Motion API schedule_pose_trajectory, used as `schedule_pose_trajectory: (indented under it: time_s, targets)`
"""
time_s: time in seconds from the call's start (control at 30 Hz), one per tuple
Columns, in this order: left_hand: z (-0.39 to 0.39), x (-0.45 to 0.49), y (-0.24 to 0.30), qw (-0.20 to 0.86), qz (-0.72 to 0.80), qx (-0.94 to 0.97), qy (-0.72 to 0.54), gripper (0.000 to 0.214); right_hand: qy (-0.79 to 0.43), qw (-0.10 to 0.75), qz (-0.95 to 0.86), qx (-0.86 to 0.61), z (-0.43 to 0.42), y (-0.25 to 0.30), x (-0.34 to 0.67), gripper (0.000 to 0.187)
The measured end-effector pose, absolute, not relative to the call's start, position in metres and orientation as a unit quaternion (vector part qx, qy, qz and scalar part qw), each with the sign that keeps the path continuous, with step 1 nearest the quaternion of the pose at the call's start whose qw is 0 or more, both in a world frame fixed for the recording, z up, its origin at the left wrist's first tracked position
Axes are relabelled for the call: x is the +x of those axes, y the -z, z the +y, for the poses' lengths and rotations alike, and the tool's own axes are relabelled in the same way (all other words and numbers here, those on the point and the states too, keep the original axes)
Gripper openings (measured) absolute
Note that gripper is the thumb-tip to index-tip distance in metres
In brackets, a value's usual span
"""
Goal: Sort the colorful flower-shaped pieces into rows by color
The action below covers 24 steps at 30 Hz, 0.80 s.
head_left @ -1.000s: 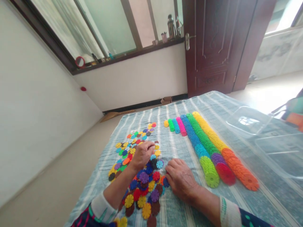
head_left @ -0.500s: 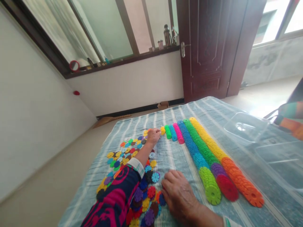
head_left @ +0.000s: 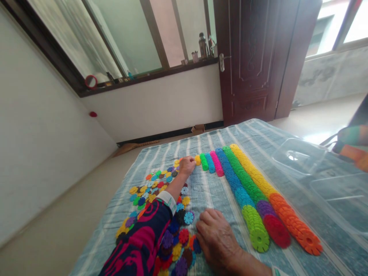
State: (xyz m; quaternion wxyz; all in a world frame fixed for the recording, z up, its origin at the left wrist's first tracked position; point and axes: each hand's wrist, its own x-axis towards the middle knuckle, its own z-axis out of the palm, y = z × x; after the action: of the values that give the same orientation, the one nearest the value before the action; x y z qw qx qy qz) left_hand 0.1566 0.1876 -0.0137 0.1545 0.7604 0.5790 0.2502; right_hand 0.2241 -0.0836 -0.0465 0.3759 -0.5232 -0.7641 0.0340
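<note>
My left hand [head_left: 186,165] is stretched far out with its fingers curled, touching the short yellow stack [head_left: 197,160] at the left end of the rows. What it pinches, if anything, is hidden. My right hand [head_left: 217,238] rests palm down with loosely bent fingers on the striped cloth [head_left: 218,191], its fingertips at the edge of the loose pile of coloured snowflake discs [head_left: 161,203]. Sorted rows lie to the right: green [head_left: 204,161], blue [head_left: 211,163], pink [head_left: 216,163], and long blue-green [head_left: 244,191], green-purple-red [head_left: 258,191] and yellow-orange [head_left: 276,195] rows.
A clear plastic tub [head_left: 299,155] and a clear lid [head_left: 339,191] lie on the right of the table. A dark wooden door [head_left: 258,57] and a window sill with bottles [head_left: 201,46] stand behind. A colourful object [head_left: 353,143] shows at the right edge.
My left hand left the loose pile and reached forward to the yellow stack at the rows' left end. My right hand stayed put by the pile. The view shifted slightly.
</note>
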Motion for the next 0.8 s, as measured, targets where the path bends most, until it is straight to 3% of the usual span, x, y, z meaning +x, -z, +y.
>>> schedule_pose_trajectory:
  time_s: [0.4, 0.8]
  targets:
    - [0.175, 0.162, 0.005, 0.092, 0.576, 0.782, -0.219, 0.011, -0.021, 0.379, -0.766, -0.519, -0.083, 0.047, 0.224, 0.011]
    - [0.17, 0.164, 0.0, 0.098, 0.566, 0.789, -0.218, 0.013, -0.029, 0.367, -0.77, -0.521, -0.082, 0.046, 0.225, 0.011]
